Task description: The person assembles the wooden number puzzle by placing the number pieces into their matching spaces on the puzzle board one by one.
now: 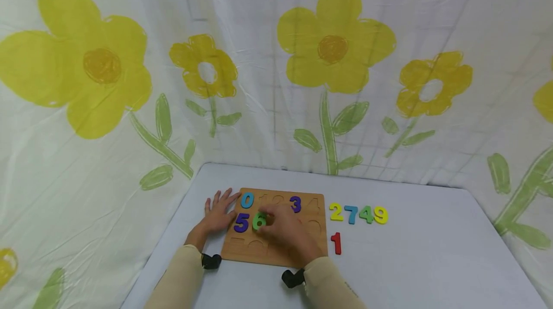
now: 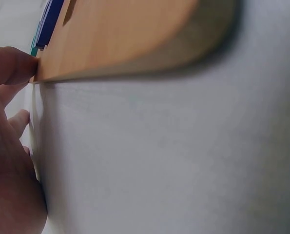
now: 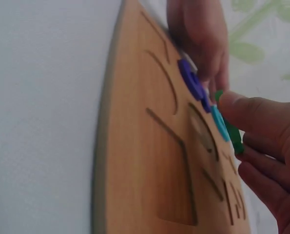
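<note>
pale grey table point(image 1: 432, 251) before white cloth with yellow flowers point(image 1: 332, 50)

Cream long sleeves point(image 1: 181, 275), each with a black wrist-mounted camera point(image 1: 293, 278).

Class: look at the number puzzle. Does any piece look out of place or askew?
Nothing is spilled or damaged. The green 6 under the right hand looks slightly tilted, not yet flat in the board. The loose numbers lie tidily alongside.

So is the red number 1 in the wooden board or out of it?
Out. The red 1 lies on the table, right of the wooden board, apart from both hands.
</note>
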`<action>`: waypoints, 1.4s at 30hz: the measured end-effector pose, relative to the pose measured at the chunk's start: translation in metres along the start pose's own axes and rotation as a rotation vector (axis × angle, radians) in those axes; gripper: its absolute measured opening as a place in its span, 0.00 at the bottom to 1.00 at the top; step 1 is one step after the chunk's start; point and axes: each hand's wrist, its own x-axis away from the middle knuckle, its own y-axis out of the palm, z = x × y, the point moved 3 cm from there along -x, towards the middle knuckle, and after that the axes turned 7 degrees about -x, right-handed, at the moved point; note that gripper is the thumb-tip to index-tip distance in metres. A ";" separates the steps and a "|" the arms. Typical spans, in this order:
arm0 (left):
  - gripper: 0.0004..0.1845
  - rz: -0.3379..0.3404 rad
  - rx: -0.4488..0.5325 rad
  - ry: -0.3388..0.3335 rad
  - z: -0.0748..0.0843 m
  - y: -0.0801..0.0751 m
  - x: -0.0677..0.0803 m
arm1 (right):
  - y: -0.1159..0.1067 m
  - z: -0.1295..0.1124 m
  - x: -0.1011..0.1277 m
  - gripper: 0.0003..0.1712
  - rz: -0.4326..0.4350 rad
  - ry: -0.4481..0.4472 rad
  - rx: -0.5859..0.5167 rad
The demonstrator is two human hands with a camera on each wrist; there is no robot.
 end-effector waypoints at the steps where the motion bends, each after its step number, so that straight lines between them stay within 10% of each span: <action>1: 0.35 0.000 0.001 0.002 -0.001 0.000 0.000 | 0.002 0.001 -0.001 0.31 0.001 -0.016 0.019; 20: 0.35 0.009 0.024 0.003 0.001 -0.001 0.001 | 0.013 0.000 0.003 0.33 0.005 -0.053 0.192; 33: 0.35 0.023 0.038 0.021 -0.003 0.001 0.001 | -0.034 -0.002 0.020 0.37 0.001 0.051 -0.021; 42: 0.34 -0.015 -0.002 -0.002 0.000 0.000 0.001 | -0.071 0.007 0.041 0.37 0.028 -0.016 0.030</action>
